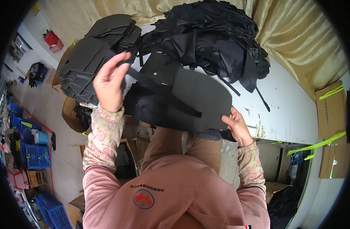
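Note:
A stiff dark grey panel with a rounded end is held above my lap at the table's front edge. My right hand grips its right edge, thumb on top and the fingers mostly hidden beneath. Across the panel runs a black strap, smeared by motion at its left part. The raised end of this strap is pinched in my left hand, near the left stack. Under the panel and to its left hangs black fabric. Another grey panel with a small square hole lies just behind.
Stacked dark grey panels stand at the back left. A large heap of black fabric pieces with dangling straps covers the back of the white table. Cardboard boxes with yellow-green ties are at the right; blue crates stand on the left floor.

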`<state>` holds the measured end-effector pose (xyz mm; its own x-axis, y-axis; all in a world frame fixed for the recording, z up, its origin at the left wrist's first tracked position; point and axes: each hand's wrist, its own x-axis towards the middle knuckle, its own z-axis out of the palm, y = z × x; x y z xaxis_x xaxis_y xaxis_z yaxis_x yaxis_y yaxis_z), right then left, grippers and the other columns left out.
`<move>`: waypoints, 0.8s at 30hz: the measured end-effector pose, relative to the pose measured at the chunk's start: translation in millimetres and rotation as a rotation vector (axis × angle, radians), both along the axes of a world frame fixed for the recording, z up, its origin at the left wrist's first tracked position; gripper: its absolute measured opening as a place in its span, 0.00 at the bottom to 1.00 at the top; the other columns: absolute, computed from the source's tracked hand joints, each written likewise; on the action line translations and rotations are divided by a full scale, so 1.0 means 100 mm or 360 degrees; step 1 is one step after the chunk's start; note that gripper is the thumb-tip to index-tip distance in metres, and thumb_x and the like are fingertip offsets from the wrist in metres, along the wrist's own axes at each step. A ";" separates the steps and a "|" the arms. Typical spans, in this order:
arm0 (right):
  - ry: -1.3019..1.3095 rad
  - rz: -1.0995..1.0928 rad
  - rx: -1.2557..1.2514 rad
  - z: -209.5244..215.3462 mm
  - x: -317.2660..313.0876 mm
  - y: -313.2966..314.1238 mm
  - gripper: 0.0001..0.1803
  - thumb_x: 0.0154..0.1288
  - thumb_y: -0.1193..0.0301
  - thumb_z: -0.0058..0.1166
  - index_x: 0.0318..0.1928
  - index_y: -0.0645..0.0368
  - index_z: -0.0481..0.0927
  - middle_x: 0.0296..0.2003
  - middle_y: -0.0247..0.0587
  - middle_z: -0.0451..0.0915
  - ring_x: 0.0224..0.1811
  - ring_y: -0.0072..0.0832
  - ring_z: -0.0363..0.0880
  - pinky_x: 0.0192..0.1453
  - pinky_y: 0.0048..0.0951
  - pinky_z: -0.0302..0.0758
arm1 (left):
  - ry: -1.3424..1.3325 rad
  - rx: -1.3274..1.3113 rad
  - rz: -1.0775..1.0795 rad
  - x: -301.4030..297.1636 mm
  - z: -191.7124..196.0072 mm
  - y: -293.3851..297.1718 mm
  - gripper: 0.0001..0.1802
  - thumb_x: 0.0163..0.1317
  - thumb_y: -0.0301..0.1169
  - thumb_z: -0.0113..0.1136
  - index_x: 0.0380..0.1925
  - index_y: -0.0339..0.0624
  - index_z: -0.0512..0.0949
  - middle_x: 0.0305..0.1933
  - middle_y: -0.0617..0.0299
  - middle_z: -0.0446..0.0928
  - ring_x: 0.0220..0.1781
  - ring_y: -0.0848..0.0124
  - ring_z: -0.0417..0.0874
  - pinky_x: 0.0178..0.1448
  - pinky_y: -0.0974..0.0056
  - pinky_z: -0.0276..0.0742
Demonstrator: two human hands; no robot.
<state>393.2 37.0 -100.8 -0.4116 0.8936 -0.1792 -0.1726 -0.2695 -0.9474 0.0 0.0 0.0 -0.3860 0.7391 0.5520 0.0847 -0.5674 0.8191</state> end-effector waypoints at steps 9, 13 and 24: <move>-0.0698 -0.0181 -0.0177 -0.42 0.74 -0.19 0.20 0.59 0.74 0.61 0.49 0.66 0.69 0.32 0.37 0.80 0.23 0.17 0.77 0.18 0.17 0.72 | 0.0917 -0.0313 0.0965 -0.44 -0.49 -0.30 0.11 0.60 0.24 0.60 0.43 0.40 0.82 0.43 0.59 0.82 0.39 0.71 0.82 0.48 0.71 0.75; -0.0613 -0.0222 -0.0254 -0.42 0.74 -0.17 0.21 0.59 0.73 0.62 0.49 0.65 0.69 0.31 0.36 0.81 0.22 0.16 0.77 0.18 0.16 0.71 | 0.1577 -0.0143 0.1032 -0.07 -0.47 -0.30 0.15 0.57 0.24 0.61 0.47 0.41 0.79 0.63 0.47 0.68 0.57 0.54 0.75 0.62 0.57 0.67; -0.0124 -0.0312 -0.0390 -0.23 0.72 -0.21 0.16 0.62 0.73 0.60 0.47 0.64 0.72 0.29 0.36 0.81 0.19 0.17 0.78 0.18 0.16 0.73 | -0.1873 -0.1863 -0.1827 2.00 -1.62 -0.55 0.27 0.69 0.43 0.51 0.60 0.35 0.66 0.62 0.53 0.69 0.65 0.60 0.68 0.69 0.57 0.63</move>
